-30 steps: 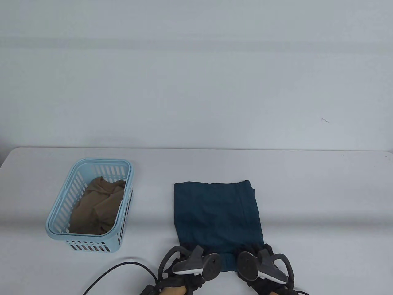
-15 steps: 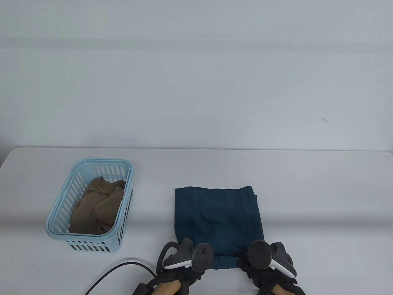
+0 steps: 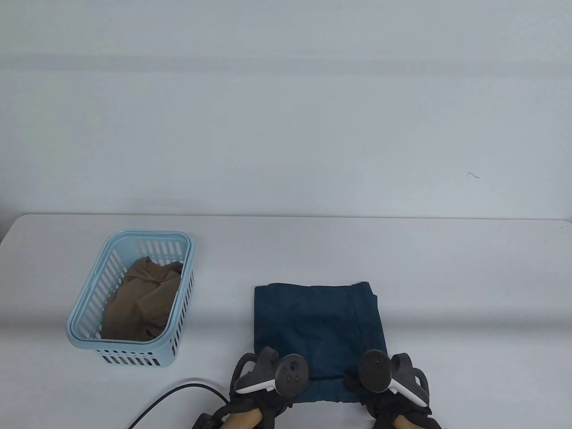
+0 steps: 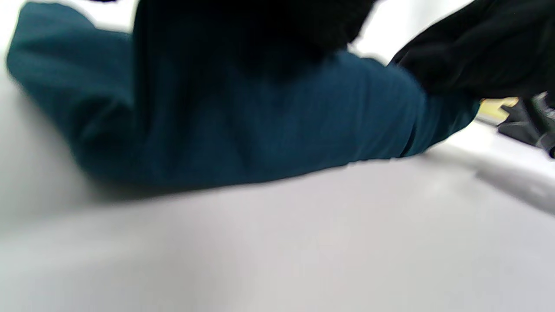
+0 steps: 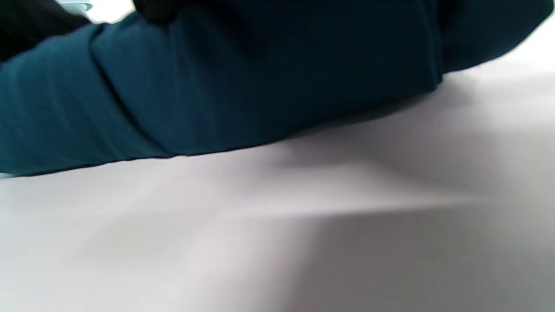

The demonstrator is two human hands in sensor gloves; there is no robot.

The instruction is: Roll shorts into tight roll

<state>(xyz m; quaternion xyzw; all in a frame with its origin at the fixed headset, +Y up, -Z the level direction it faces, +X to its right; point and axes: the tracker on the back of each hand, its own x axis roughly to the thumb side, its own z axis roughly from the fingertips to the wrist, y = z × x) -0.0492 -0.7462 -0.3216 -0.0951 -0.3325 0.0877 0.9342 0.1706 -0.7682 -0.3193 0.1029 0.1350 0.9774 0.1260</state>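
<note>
Shorts (image 3: 319, 321), unlabelled teal, have their near edge gripped by left hand (image 3: 263, 386) and right hand (image 3: 386, 386) fingers.

A pale grey table (image 3: 402, 268) with rounded far corners stands against a plain, light blue-grey wall (image 3: 286, 111), which carries one small dark mark (image 3: 473, 174) on its right side. Soft, even light falls across the matte tabletop, leaving a faint band of shadow across its near half

Teal shorts (image 3: 319, 321), light blue slotted basket (image 3: 85, 328), brown cloth (image 3: 143, 299), white table (image 3: 447, 290)
</note>
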